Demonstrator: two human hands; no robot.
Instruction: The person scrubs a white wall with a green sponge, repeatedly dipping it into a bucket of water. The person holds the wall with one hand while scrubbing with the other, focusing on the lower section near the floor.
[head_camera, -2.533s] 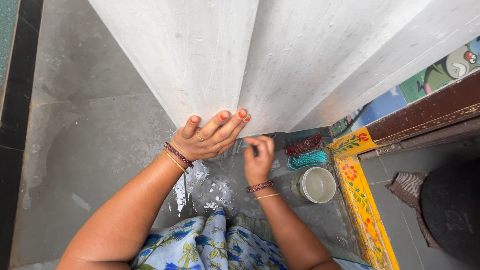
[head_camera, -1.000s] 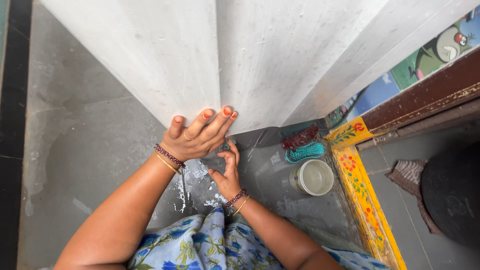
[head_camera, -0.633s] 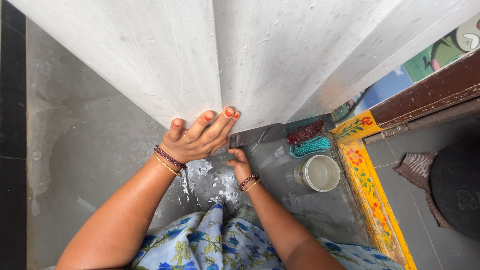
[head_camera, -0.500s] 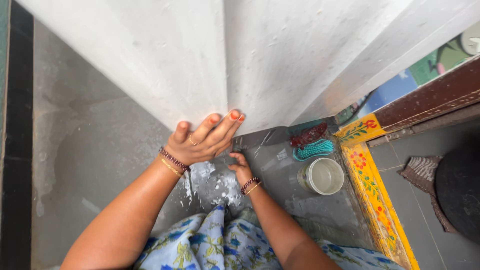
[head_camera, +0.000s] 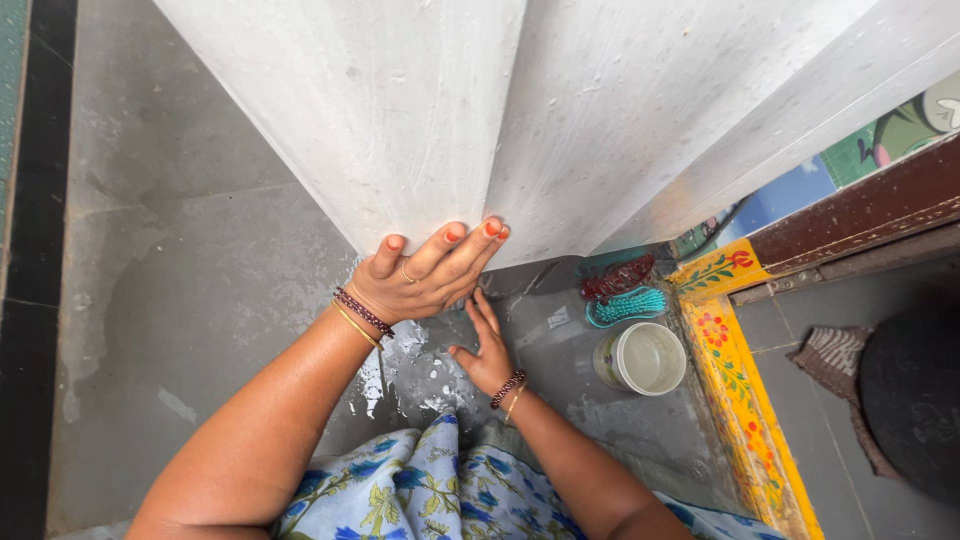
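Hands at the foot of a white wall (head_camera: 440, 110).
My left hand (head_camera: 425, 280) presses flat on the wall's corner; my right hand (head_camera: 485, 350) lies open on the wet floor (head_camera: 200, 300), near a cup (head_camera: 645, 358).

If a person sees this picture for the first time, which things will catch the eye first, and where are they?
First comes the big white pillar, filling the top, with the left hand pressed flat on its lower edge. Just under it, the right hand reaches, open, over the wet grey floor. To the right, a white cup stands beside a teal brush and a yellow threshold with painted flowers.
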